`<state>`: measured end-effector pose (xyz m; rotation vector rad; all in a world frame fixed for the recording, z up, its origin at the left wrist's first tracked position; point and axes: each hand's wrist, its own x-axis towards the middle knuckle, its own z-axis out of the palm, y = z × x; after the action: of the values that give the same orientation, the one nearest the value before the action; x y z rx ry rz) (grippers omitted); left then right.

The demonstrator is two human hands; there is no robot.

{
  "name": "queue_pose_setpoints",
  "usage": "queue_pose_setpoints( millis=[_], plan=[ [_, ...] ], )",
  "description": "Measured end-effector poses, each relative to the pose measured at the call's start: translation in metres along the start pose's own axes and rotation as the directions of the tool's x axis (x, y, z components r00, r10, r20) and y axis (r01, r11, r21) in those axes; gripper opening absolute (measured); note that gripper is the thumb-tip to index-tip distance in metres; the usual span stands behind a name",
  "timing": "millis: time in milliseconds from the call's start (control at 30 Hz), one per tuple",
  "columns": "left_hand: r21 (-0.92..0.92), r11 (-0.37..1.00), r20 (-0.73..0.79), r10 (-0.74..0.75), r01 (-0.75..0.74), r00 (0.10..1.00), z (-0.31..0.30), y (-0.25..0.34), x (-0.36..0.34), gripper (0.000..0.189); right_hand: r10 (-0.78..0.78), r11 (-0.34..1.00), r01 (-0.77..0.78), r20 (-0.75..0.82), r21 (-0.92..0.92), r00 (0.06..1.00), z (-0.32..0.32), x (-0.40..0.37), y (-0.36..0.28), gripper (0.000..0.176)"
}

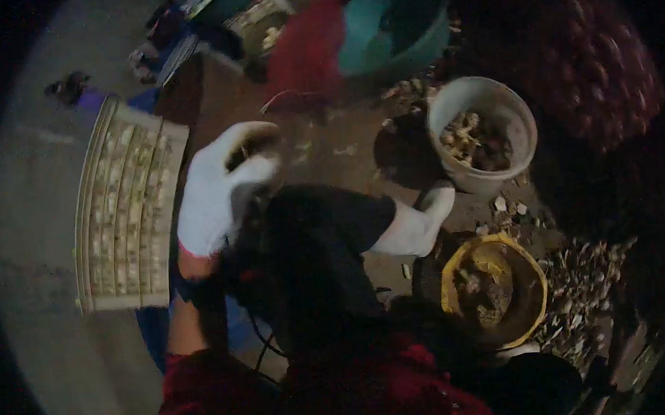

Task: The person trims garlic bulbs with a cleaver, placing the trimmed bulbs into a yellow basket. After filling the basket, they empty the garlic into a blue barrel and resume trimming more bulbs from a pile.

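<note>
My left hand (210, 195), in a white glove with a red cuff, is raised over the brown floor at the centre left. Its fingers and thumb curl around a dark gap; I cannot tell what they hold. Right beside it on the left stands a pale slatted plastic basket (126, 218). My dark-trousered knee (311, 239) rises just right of the wrist. Beyond the knee is a white shape with the outline of a foot (416, 226), close to a pale bucket (485, 177) with light and dark pieces inside. My right hand does not show.
A yellow-rimmed bowl (446, 288) holding brownish scraps stands at the lower right, beside scattered pale husks (585, 292). A teal tub (361, 37) and blurred red material (305, 51) are at the top. Red net sacks (604, 73) fill the right side.
</note>
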<state>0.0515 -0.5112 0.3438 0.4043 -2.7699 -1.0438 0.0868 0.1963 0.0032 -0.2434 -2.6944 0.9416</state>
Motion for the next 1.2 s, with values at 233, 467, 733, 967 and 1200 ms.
queue_pose_setpoints(
  millis=[233,467,733,967,1200],
  plan=[
    [0.101,0.957,-0.323,-0.225,0.271,0.919,-0.094,-0.247,-0.05,0.028,-0.241,0.958,0.253,0.098,-0.133,0.966,0.007,0.056,-0.207,0.038],
    [-0.104,0.7,-0.624,-0.599,0.707,0.501,0.045,-0.645,-0.147,0.031,-0.479,0.832,0.536,0.305,-0.14,0.823,0.103,0.042,-0.413,0.036],
    [-0.998,-0.057,0.06,-0.941,0.02,0.333,0.1,-0.652,-0.111,0.035,-0.841,0.423,0.906,0.367,-0.013,0.398,0.38,-0.012,-0.7,0.034],
    [-0.463,0.692,-0.399,-0.72,0.553,0.567,0.113,-0.473,-0.02,0.028,-0.796,0.457,0.878,0.375,-0.141,0.474,0.366,-0.021,-0.644,0.034],
    [-0.317,0.854,-0.06,-0.453,0.413,0.89,0.152,-0.391,0.089,0.035,-0.033,0.579,0.343,0.398,-0.74,0.917,0.009,-0.054,-0.402,0.022]
  ],
)
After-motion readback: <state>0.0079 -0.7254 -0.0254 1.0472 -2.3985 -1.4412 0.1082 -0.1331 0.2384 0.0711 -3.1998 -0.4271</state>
